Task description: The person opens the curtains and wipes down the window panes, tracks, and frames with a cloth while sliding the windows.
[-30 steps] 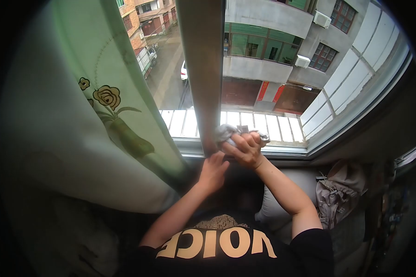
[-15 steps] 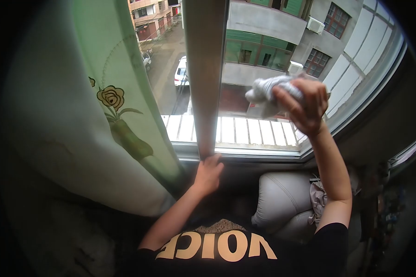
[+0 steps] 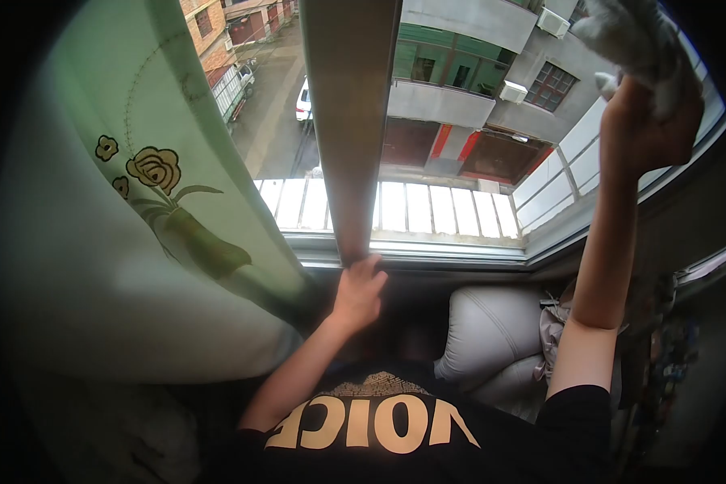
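Observation:
My right hand is raised at the upper right, with its fingers closed around a bunched, pale grey-white cloth. The cloth is up against the right part of the window, near its side frame; whether it touches the glass I cannot tell. Lower down, my left hand grips the bottom end of the brown upright window frame, fingers curled at its base. The window pane lies between the upright and the right side frame.
A green curtain with flower embroidery hangs at the left. The silver window track runs along the sill. Below it at the right stands a grey padded seat. Outside are a street, a white car and a building.
My right hand has moved up and to the right with the cloth. My left hand stays at the base of the upright. The view has shifted slightly.

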### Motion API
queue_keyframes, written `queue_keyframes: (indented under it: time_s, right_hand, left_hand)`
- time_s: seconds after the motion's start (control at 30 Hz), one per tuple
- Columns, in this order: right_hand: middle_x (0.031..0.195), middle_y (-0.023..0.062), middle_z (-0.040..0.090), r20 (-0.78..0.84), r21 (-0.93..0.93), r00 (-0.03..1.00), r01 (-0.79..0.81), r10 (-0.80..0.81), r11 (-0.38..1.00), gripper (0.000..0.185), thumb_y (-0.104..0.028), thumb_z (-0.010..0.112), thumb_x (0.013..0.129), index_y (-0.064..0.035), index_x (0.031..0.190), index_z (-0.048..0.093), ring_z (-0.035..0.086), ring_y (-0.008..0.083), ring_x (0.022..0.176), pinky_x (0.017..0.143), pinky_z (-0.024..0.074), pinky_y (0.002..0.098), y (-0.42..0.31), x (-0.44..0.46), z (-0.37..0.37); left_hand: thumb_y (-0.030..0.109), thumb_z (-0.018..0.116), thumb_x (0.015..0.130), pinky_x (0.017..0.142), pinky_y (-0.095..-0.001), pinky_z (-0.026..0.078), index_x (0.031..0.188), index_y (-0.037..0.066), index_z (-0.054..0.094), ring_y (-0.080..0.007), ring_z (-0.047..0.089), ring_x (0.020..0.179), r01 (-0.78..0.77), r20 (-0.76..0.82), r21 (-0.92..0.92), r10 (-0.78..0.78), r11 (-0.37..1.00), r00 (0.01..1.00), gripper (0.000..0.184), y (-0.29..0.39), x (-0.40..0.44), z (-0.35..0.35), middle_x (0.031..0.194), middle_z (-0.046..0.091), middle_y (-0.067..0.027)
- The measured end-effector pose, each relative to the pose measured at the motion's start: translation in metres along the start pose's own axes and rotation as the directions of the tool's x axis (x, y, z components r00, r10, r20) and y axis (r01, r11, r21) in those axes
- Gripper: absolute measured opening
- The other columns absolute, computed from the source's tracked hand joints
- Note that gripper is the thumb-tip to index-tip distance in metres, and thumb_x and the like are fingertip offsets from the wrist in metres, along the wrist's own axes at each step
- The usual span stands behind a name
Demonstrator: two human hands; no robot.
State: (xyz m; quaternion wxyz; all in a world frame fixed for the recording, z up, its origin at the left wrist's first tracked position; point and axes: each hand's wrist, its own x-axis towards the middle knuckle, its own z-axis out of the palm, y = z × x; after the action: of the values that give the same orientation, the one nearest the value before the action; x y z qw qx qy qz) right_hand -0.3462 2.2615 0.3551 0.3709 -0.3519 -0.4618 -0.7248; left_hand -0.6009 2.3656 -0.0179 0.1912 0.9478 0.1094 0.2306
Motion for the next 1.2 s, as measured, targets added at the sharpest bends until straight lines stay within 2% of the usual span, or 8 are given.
queue_keyframes:
  time_s: [0.1, 0.17, 0.23, 0.6, 0.77, 1.03, 1.13, 1.2]
  right_hand:
    - [0.097, 0.0118, 0.066, 0.150, 0.235, 0.989, -0.032, -0.004, 0.972, 0.031, -0.001, 0.071, 0.079, -0.0035, 0.109, 0.067, 0.063, 0.0275, 0.089, 0.080, 0.0475, 0.0370, -0.044, -0.054, -0.024]
    - [0.102, 0.0151, 0.062, 0.380, 0.191, 0.924, -0.114, 0.033, 0.975, 0.032, -0.002, 0.072, 0.080, -0.0056, 0.111, 0.062, 0.061, 0.0293, 0.090, 0.078, 0.0509, 0.0383, -0.076, -0.087, -0.057]
    - [0.102, 0.0034, 0.060, 0.457, 0.255, 0.879, -0.274, 0.134, 0.927, 0.039, -0.014, 0.080, 0.066, -0.0234, 0.102, 0.070, 0.055, 0.0220, 0.091, 0.077, 0.0426, 0.0354, -0.107, -0.134, -0.077]
    - [0.100, -0.0005, 0.059, 0.856, 0.233, 0.517, -0.393, 0.005, 0.889, 0.030, -0.020, 0.067, 0.074, -0.0246, 0.104, 0.068, 0.058, 0.0184, 0.088, 0.077, 0.0426, 0.0348, -0.193, -0.271, -0.170]
    - [0.097, 0.0027, 0.058, 0.767, 0.267, 0.641, -0.344, 0.017, 0.900, 0.035, -0.018, 0.068, 0.071, -0.0221, 0.106, 0.070, 0.057, 0.0223, 0.087, 0.076, 0.0439, 0.0359, -0.121, -0.199, -0.144]
    - [0.104, 0.0143, 0.063, 0.471, 0.068, 0.863, 0.173, -0.185, 0.983, 0.055, 0.007, 0.069, 0.062, -0.0092, 0.114, 0.068, 0.060, 0.0293, 0.097, 0.085, 0.0485, 0.0413, 0.032, 0.001, -0.075]
    - [0.105, 0.0172, 0.060, 0.288, -0.132, 0.954, 0.129, -0.086, 0.983, 0.029, -0.004, 0.062, 0.086, 0.0024, 0.115, 0.057, 0.062, 0.0309, 0.095, 0.086, 0.0531, 0.0421, 0.101, 0.067, -0.043]
    - [0.104, 0.0239, 0.055, 0.193, 0.121, 0.957, -0.245, 0.219, 0.962, 0.039, -0.010, 0.062, 0.088, 0.0104, 0.117, 0.045, 0.062, 0.0326, 0.091, 0.081, 0.0580, 0.0420, 0.100, 0.099, -0.025]
  left_hand:
    - [-0.001, 0.066, 0.060, 0.092, -0.0448, 0.043, 0.101, 0.009, 0.058, -0.0346, 0.046, 0.113, -0.023, -0.004, 0.021, 0.023, 1.000, 1.000, 0.043, -0.003, 0.000, 0.001, 0.131, 0.044, -0.0136]
    - [-0.001, 0.066, 0.060, 0.092, -0.0448, 0.043, 0.100, 0.009, 0.058, -0.0348, 0.047, 0.113, -0.029, 0.004, 0.028, 0.028, 0.999, 1.000, 0.043, 0.000, 0.002, -0.001, 0.131, 0.044, -0.0138]
    - [-0.001, 0.066, 0.059, 0.092, -0.0449, 0.043, 0.100, 0.009, 0.058, -0.0350, 0.047, 0.113, -0.030, 0.007, 0.036, 0.030, 0.999, 1.000, 0.043, 0.000, 0.003, -0.003, 0.130, 0.044, -0.0140]
    - [0.001, 0.067, 0.060, 0.092, -0.0444, 0.043, 0.100, 0.009, 0.058, -0.0341, 0.047, 0.114, -0.072, 0.049, 0.111, 0.067, 0.991, 0.997, 0.042, -0.010, 0.001, -0.002, 0.131, 0.045, -0.0141]
    - [0.000, 0.067, 0.060, 0.091, -0.0438, 0.043, 0.099, 0.009, 0.058, -0.0336, 0.047, 0.114, -0.073, 0.021, 0.092, 0.072, 0.993, 0.997, 0.041, -0.009, 0.001, -0.003, 0.131, 0.045, -0.0135]
    - [-0.002, 0.066, 0.060, 0.090, -0.0442, 0.043, 0.099, 0.008, 0.057, -0.0336, 0.047, 0.112, -0.060, -0.011, 0.100, 0.061, 0.993, 0.998, 0.041, -0.008, -0.001, 0.008, 0.130, 0.044, -0.0130]
    - [-0.002, 0.066, 0.060, 0.090, -0.0443, 0.043, 0.098, 0.008, 0.057, -0.0334, 0.047, 0.111, -0.047, -0.018, 0.098, 0.049, 0.994, 0.999, 0.041, -0.002, -0.001, 0.003, 0.130, 0.043, -0.0126]
    - [-0.003, 0.066, 0.059, 0.090, -0.0442, 0.044, 0.098, 0.008, 0.057, -0.0335, 0.047, 0.111, -0.048, -0.047, 0.093, 0.052, 0.995, 0.998, 0.042, -0.001, -0.001, 0.002, 0.130, 0.044, -0.0127]
